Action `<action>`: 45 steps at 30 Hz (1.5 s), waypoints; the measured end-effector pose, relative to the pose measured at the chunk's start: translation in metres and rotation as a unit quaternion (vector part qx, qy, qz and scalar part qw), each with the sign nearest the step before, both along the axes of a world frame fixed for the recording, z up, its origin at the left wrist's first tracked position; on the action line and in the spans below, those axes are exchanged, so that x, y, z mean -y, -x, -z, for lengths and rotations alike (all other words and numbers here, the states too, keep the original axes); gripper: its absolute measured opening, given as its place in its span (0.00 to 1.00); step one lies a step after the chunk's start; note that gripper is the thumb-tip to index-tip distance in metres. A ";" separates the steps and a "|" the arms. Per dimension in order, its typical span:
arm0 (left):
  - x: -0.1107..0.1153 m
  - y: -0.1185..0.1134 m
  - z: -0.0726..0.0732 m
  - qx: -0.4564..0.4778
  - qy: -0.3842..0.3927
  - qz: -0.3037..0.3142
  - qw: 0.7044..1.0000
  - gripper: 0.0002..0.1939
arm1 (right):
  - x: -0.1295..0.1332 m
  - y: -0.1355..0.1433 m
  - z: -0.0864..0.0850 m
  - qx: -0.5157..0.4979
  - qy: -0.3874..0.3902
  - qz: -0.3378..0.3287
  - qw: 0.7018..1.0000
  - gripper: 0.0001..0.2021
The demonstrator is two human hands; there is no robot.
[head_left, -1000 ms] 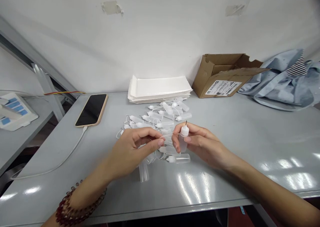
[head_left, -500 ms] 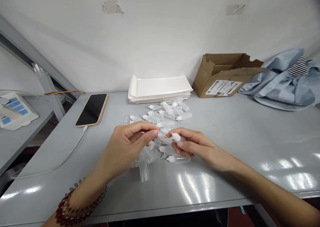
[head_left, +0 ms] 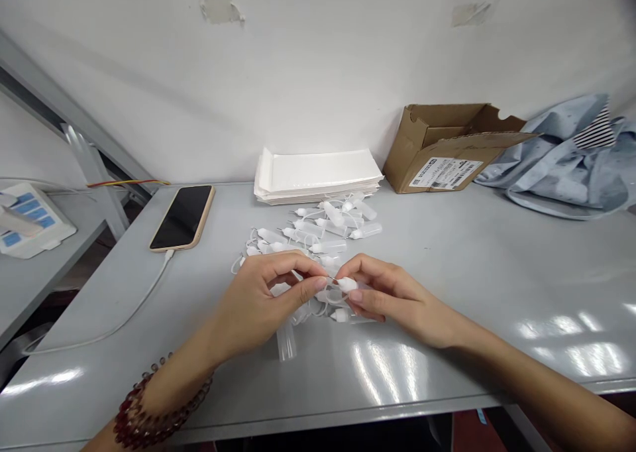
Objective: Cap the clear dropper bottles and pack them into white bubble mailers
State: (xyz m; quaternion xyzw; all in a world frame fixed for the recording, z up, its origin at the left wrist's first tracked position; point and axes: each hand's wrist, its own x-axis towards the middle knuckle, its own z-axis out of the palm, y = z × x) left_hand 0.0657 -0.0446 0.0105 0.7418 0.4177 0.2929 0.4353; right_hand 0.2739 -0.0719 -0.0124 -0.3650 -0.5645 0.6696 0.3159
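Observation:
My right hand (head_left: 392,296) grips a needle-tip squeeze bottle (head_left: 346,284) with a white top, its thin metal needle pointing left. The bottle's body is mostly behind my fingers. A thin white strap loops below the top. My left hand (head_left: 278,293) pinches at the needle's tip, thumb against forefinger; the strap's small end cap seems to be in that pinch, largely hidden. Beneath and behind both hands lies a pile of similar clear bottles (head_left: 328,247) with white tops, needles and looped straps. One clear bottle body (head_left: 286,342) lies in front of my left hand.
Behind the pile sits a stack of white trays (head_left: 318,172) against the wall. An open cardboard box (head_left: 442,154) stands to its right, beside light blue cloth (head_left: 556,167). A phone (head_left: 183,219) on a white cable (head_left: 134,313) lies on the left of the grey table (head_left: 472,273).
Both hands have moved slightly down, the left one also rightward. The held bottle has turned so its needle points more to the left, meeting my left fingertips.

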 end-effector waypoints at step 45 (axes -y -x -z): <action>0.001 -0.001 0.007 -0.043 -0.049 0.068 0.996 0.07 | 0.000 -0.002 -0.001 0.122 -0.048 -0.020 0.991 0.11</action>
